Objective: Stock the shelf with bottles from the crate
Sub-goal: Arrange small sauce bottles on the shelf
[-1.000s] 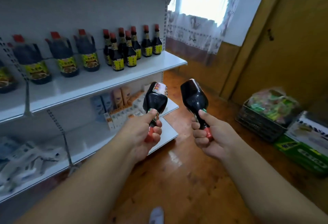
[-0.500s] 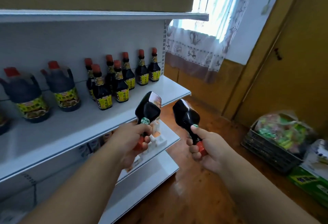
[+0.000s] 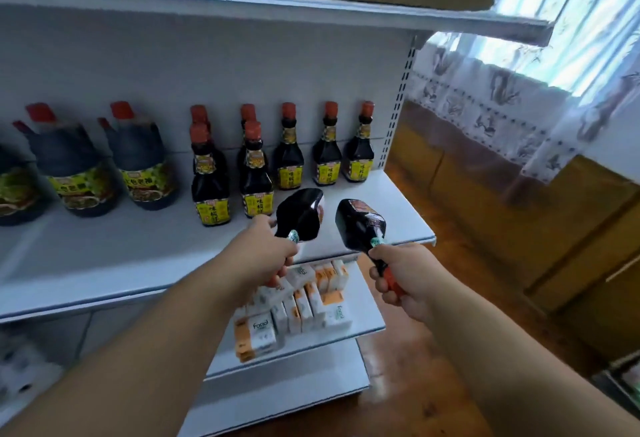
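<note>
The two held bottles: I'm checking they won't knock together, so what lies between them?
Nothing. In the head view, only bare white shelf shows in the gap between the left hand's bottle and the right hand's bottle; they are apart.

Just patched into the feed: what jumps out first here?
Two dark sauce bottles held by their necks, bases tipped toward the shelf: one in the left hand, one in the right hand. Behind them, red-capped sauce bottles stand upright along the white middle shelf.
</note>
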A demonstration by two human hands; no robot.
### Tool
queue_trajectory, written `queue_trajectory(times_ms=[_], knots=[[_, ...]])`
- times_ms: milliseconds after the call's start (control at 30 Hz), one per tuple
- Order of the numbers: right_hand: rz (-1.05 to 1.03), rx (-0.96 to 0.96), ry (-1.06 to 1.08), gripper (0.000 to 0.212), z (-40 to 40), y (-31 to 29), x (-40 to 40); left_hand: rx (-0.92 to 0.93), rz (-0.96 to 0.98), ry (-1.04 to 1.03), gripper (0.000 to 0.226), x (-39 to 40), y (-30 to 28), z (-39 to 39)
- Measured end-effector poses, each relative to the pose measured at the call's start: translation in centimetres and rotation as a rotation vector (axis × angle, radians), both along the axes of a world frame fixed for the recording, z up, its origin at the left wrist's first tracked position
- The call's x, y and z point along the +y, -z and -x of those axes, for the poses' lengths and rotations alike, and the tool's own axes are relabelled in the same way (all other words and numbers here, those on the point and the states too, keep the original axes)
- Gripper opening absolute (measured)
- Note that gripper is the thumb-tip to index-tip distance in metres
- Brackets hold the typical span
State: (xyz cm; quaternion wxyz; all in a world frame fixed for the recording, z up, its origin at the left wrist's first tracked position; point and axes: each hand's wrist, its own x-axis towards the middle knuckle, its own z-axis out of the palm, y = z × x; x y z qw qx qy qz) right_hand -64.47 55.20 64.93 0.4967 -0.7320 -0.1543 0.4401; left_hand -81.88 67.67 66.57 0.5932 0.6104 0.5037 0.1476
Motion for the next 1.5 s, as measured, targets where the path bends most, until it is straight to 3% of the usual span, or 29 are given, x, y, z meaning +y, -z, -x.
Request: queue_trajectory(times_ms=[67, 233, 433, 600, 767, 833, 1000, 1133, 1333, 1500], knots=[[0.027, -0.062, -0.089, 0.005, -2.9, 0.0, 1.4, 0.064, -0.04, -0.017, 0.065, 0.6, -0.3, -2.1], [0.052, -0.168, -0.249, 0.029, -8.6, -0.3, 4.6, 0.176, -0.147, -0.02, 0.059, 1.6, -2.2, -6.3], [0.03, -0.016, -0.357, 0.01, -11.3, -2.0, 6.3, 0.446, -0.277, 0.062, 0.03, 3.2, -5.0, -8.6], [-0.01, 0.166, -0.361, 0.019, -11.9, -2.7, 8.0, 0.595, -0.317, 0.142, 0.017, 4.8, -6.2, -10.7], [-0.032, 0.283, -0.428, 0.032, -12.5, -5.1, 10.7, 0.597, -0.343, 0.128, 0.012, 7.4, -7.3, -11.8], [-0.03, 0.211, -0.457, 0.036, -12.8, -5.7, 11.8, 0.566, -0.323, 0.076, 0.015, 8.6, -7.4, -12.1], [-0.105, -0.004, -0.412, 0.011, -12.5, -5.5, 14.4, 0.352, -0.27, -0.064, 0.019, 10.9, -6.8, -12.2], [-0.07, -0.33, -0.406, 0.02, -12.3, -5.6, 15.7, 0.158, -0.266, -0.039, 0.02, 11.0, -5.5, -12.6], [-0.027, -0.839, -0.441, 0.043, -13.5, -5.1, 18.0, 0.185, -0.528, -0.118, 0.019, 11.3, -3.1, -13.7], [-0.193, -0.85, -0.429, 0.04, -14.9, -2.3, 18.4, 0.264, -0.676, -0.285, 0.042, 10.3, 0.6, -15.2]])
